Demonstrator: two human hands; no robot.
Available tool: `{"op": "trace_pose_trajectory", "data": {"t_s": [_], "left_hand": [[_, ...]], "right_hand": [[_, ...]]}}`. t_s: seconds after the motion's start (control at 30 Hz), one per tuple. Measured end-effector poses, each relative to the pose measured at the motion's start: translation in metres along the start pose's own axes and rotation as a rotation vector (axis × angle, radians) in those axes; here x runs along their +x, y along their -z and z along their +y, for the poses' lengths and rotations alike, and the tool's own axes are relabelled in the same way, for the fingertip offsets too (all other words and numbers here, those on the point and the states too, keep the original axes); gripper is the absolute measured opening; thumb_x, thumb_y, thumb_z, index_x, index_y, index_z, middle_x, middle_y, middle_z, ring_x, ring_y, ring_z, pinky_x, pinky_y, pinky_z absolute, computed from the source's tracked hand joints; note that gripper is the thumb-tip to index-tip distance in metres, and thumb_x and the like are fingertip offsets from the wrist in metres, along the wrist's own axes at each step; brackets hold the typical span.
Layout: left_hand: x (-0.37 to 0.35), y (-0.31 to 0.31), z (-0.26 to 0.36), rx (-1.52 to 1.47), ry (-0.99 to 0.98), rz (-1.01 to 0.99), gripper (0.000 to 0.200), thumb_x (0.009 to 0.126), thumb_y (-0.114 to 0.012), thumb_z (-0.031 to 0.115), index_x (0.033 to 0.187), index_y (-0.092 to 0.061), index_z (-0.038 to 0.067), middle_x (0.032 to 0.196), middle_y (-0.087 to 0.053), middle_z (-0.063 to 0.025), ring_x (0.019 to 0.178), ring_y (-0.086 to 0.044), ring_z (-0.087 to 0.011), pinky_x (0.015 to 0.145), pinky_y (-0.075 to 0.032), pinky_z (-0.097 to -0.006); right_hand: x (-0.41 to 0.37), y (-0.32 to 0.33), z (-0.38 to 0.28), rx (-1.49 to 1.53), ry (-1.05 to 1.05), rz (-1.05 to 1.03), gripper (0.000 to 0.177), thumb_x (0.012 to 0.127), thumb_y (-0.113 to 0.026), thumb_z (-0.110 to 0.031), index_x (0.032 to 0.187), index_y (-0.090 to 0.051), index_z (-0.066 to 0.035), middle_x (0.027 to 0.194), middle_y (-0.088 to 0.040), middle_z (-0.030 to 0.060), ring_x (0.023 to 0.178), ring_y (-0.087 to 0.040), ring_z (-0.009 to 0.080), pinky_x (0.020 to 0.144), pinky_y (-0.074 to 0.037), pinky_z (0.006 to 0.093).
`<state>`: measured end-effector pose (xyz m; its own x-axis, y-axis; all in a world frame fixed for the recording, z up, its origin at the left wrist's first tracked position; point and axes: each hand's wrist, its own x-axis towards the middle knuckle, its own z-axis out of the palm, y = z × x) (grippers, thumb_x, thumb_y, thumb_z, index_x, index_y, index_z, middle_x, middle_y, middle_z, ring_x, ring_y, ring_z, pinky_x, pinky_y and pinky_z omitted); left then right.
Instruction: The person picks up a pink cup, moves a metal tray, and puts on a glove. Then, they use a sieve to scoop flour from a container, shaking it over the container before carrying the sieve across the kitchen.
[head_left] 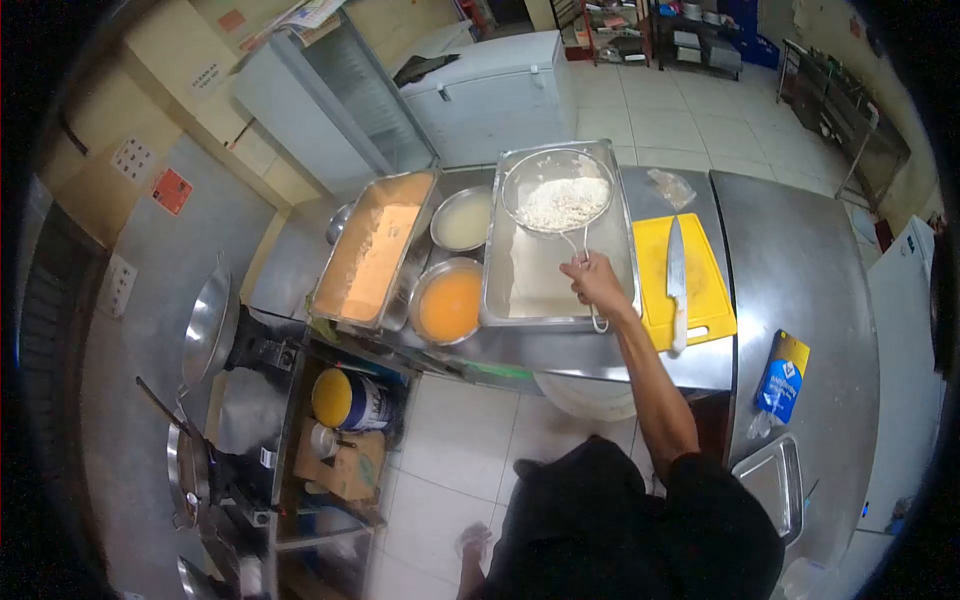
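My right hand (597,284) is closed around the handle of a round wire sieve (527,176). A lumpy heap of white flour (570,203) sits in the sieve, above the far part of a rectangular metal tray (488,280). White powder lies on the tray's bottom. My left hand (474,540) hangs low over the floor; it looks pale, and its fingers are too blurred to read. Left of the tray stand a bowl of orange liquid (450,303), a bowl of cloudy liquid (463,220) and a deep metal pan (330,312) holding orange powder.
Right of the tray, a knife (677,275) lies on a yellow cutting board (708,300). A blue and yellow packet (782,378) and an empty metal tray (790,490) rest on the right-hand counter. Woks (210,305) stand at left; a chest freezer (490,100) is behind.
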<state>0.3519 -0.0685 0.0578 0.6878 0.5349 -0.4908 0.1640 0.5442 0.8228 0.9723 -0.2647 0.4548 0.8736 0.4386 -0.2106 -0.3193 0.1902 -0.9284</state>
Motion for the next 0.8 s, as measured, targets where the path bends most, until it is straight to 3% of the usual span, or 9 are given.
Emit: {"op": "trace_pose_trajectory", "data": {"t_s": [0.1,0.2,0.27,0.37,0.4,0.5,0.63,0.77,0.8], "left_hand": [[0.022,0.004,0.004,0.739,0.416,0.117,0.038,0.09,-0.051,0.025,0.121,-0.052,0.003,0.112,-0.059,-0.0116,0.096,-0.06,-0.0234,0.079,-0.051,-0.0374],[0.017,0.007,0.0,1.291,0.231,-0.069,0.036,0.089,-0.054,0.024,0.118,-0.054,0.004,0.116,-0.058,-0.0107,0.101,-0.058,-0.0233,0.08,-0.05,-0.0377],[0.021,0.013,0.002,0.847,-0.067,-0.053,0.028,0.086,-0.057,0.027,0.105,-0.059,0.007,0.11,-0.06,-0.0098,0.099,-0.058,-0.0244,0.082,-0.048,-0.0393],[0.024,0.017,-0.007,1.654,-0.204,-0.183,0.026,0.082,-0.06,0.03,0.099,-0.061,0.009,0.104,-0.062,-0.0114,0.096,-0.059,-0.0273,0.088,-0.045,-0.0401],[0.017,0.012,-0.009,1.482,0.007,-0.162,0.027,0.082,-0.06,0.03,0.099,-0.061,0.009,0.104,-0.062,-0.0114,0.096,-0.059,-0.0274,0.088,-0.045,-0.0402],[0.018,0.006,0.0,1.219,0.121,-0.085,0.027,0.082,-0.06,0.029,0.099,-0.061,0.009,0.103,-0.062,-0.0117,0.095,-0.059,-0.0277,0.088,-0.045,-0.0404],[0.011,0.013,0.009,1.33,0.124,-0.13,0.028,0.081,-0.06,0.029,0.1,-0.06,0.008,0.103,-0.062,-0.012,0.095,-0.059,-0.0281,0.088,-0.045,-0.0408],[0.023,0.013,0.011,1.411,0.12,-0.16,0.029,0.081,-0.06,0.029,0.101,-0.06,0.008,0.102,-0.062,-0.0123,0.094,-0.059,-0.0286,0.088,-0.045,-0.0411],[0.02,0.014,0.013,1.557,0.089,-0.221,0.029,0.08,-0.061,0.029,0.101,-0.06,0.008,0.102,-0.063,-0.0124,0.094,-0.059,-0.0287,0.088,-0.045,-0.0411]], "right_hand": [[-0.004,-0.005,-0.016,0.099,-0.057,-0.024,0.024,0.083,-0.065,-0.01,0.078,-0.041,-0.01,0.057,-0.036,-0.0049,0.041,-0.032,0.0039,0.035,-0.022,0.0208],[-0.006,-0.003,0.0,0.06,-0.047,0.009,0.025,0.082,-0.065,-0.012,0.074,-0.042,-0.01,0.056,-0.037,-0.0036,0.042,-0.034,0.0051,0.036,-0.024,0.0218],[0.009,0.001,-0.014,0.0,-0.019,0.005,0.025,0.081,-0.066,-0.014,0.071,-0.044,-0.008,0.055,-0.041,-0.0012,0.043,-0.037,0.0071,0.037,-0.026,0.0235],[0.011,-0.004,0.001,0.087,-0.028,0.003,0.026,0.082,-0.065,-0.01,0.077,-0.04,-0.01,0.057,-0.035,-0.0049,0.041,-0.031,0.0038,0.035,-0.023,0.0209],[0.001,-0.006,0.006,0.104,-0.054,-0.004,0.026,0.082,-0.065,-0.011,0.077,-0.04,-0.01,0.057,-0.036,-0.0048,0.041,-0.031,0.0038,0.035,-0.023,0.0211],[-0.001,-0.009,-0.015,0.125,-0.065,-0.042,0.025,0.083,-0.064,-0.011,0.076,-0.04,-0.01,0.057,-0.037,-0.0046,0.042,-0.032,0.004,0.035,-0.023,0.0215],[0.02,-0.004,0.001,-0.091,-0.011,0.03,0.023,0.082,-0.064,-0.012,0.077,-0.041,-0.01,0.057,-0.038,-0.0044,0.043,-0.033,0.0045,0.036,-0.024,0.0208],[0.014,-0.017,-0.002,0.139,-0.015,-0.058,0.025,0.082,-0.064,-0.016,0.07,-0.043,-0.012,0.055,-0.038,-0.0047,0.044,-0.035,0.0055,0.038,-0.027,0.022],[0.035,-0.01,0.02,-0.149,0.046,0.093,0.027,0.082,-0.063,-0.012,0.066,-0.042,-0.014,0.054,-0.036,-0.0061,0.043,-0.033,0.0043,0.036,-0.024,0.021]]}}
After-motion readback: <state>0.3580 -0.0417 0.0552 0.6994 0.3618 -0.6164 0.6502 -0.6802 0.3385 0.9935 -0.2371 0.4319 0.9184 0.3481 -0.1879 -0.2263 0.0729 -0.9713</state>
